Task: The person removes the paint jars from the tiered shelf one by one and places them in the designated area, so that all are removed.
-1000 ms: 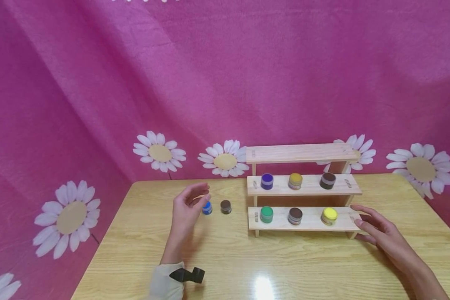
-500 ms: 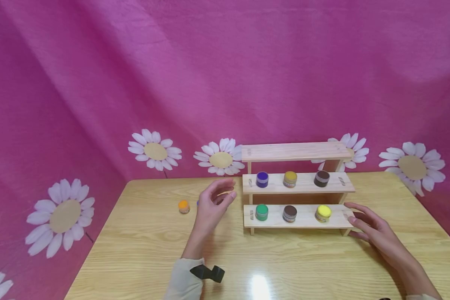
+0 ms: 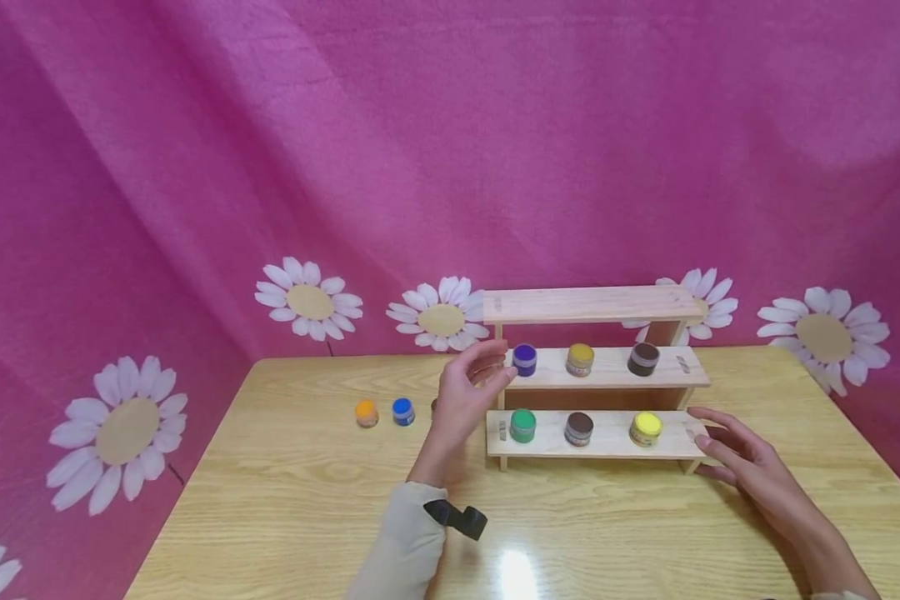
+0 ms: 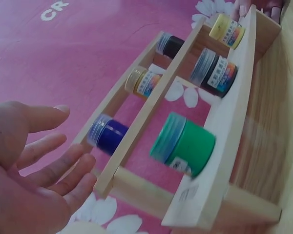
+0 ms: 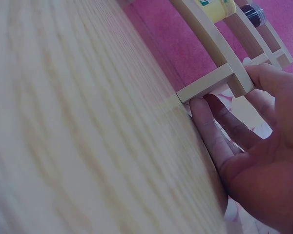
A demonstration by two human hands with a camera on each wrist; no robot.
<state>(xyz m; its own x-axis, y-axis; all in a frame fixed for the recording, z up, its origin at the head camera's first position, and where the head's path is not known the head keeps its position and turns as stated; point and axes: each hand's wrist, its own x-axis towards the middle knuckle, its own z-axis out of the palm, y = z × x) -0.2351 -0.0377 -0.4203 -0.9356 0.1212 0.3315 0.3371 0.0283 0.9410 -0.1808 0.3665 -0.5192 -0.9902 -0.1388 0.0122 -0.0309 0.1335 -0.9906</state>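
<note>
A three-tier wooden display rack (image 3: pixel 592 306) stands on the table, holding small paint jars. On its middle shelf are a purple jar (image 3: pixel 524 360), an ochre jar (image 3: pixel 580 359) and a dark brown jar (image 3: pixel 643 359). The bottom shelf carries a green jar (image 3: pixel 522 425), a brown jar (image 3: pixel 578 428) and a yellow jar (image 3: pixel 646 427). My left hand (image 3: pixel 467 396) holds nothing, fingers spread beside the rack's left end, close to the purple jar. My right hand (image 3: pixel 753 462) grips the right end of the bottom shelf, thumb at its edge and fingers by the leg (image 5: pixel 207 84).
Left of the rack, an orange jar (image 3: pixel 367 413) and a blue jar (image 3: pixel 402 411) stand on the wooden table (image 3: pixel 285 500). A dark jar (image 3: pixel 434 406) is mostly hidden behind my left hand. A pink flowered cloth (image 3: pixel 450 167) hangs behind the table.
My left hand has moved right, from over the loose jars to the rack's left end, uncovering the orange and blue jars. My right hand has stayed at the rack; the head view shifted slightly.
</note>
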